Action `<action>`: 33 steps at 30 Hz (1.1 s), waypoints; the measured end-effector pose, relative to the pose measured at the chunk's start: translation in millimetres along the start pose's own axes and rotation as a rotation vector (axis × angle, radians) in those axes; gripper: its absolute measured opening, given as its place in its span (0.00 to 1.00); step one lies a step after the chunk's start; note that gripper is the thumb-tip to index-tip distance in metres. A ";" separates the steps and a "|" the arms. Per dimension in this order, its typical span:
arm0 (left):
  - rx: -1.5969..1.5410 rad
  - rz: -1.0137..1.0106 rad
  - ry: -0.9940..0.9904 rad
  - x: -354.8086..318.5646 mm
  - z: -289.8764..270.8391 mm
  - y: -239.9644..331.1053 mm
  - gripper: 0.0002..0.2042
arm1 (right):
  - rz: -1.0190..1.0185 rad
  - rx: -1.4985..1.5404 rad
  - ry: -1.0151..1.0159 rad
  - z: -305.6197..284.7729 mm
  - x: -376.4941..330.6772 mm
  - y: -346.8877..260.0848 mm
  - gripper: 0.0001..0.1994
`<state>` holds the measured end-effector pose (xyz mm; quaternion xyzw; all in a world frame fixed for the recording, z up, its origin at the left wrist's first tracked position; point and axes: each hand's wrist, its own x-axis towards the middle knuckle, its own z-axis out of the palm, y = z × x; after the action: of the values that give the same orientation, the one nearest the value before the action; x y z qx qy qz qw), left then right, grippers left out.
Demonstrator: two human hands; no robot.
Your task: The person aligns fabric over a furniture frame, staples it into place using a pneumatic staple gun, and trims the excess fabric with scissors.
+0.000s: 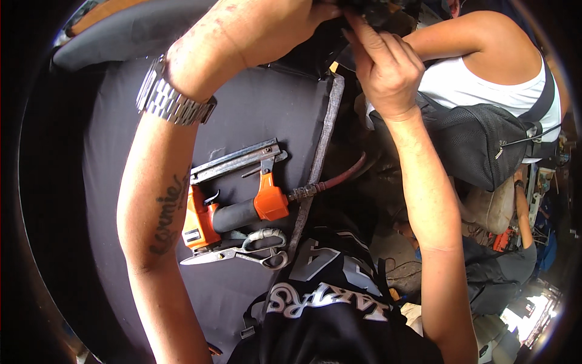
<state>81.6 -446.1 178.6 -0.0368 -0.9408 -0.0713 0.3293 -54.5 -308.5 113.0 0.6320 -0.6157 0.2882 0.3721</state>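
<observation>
My left hand (pixel 285 27) reaches to the top edge, with a metal-banded watch (pixel 176 102) on its wrist. Its fingers are mostly cut off or hidden there. Opposite it, my right hand (pixel 391 73) has its fingers curled and pressed together at dark material (pixel 379 7). What they grip is too dark to make out. Below the hands, an orange and black pneumatic staple gun (pixel 236 212) lies on black upholstery (pixel 260 91). Against its lower side rest metal scissors (pixel 242 252), one handle loop wrapped. Neither hand touches these tools.
A reddish air hose (pixel 342 175) runs from the staple gun over the upholstery's grey edge strip (pixel 327 121). Close on the right is another person in a white top (pixel 473 79), wearing a black bag (pixel 485 142). A padded black roll (pixel 121 39) borders the upper left.
</observation>
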 end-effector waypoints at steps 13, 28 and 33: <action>0.203 0.410 1.090 -16.2 64.0 -36.0 0.11 | -0.007 0.037 0.373 34.3 0.2 2.1 0.07; 0.222 0.184 0.683 -25.2 63.4 -41.6 0.08 | 0.169 0.077 0.388 42.6 -9.1 -10.8 0.10; 0.233 0.060 0.347 -25.9 36.4 -28.8 0.07 | -0.011 0.127 0.250 29.5 -18.6 -5.0 0.19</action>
<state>76.1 -469.4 131.1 -0.0135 -0.8704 0.0425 0.4904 -53.7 -322.5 80.7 0.6170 -0.5415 0.4010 0.4066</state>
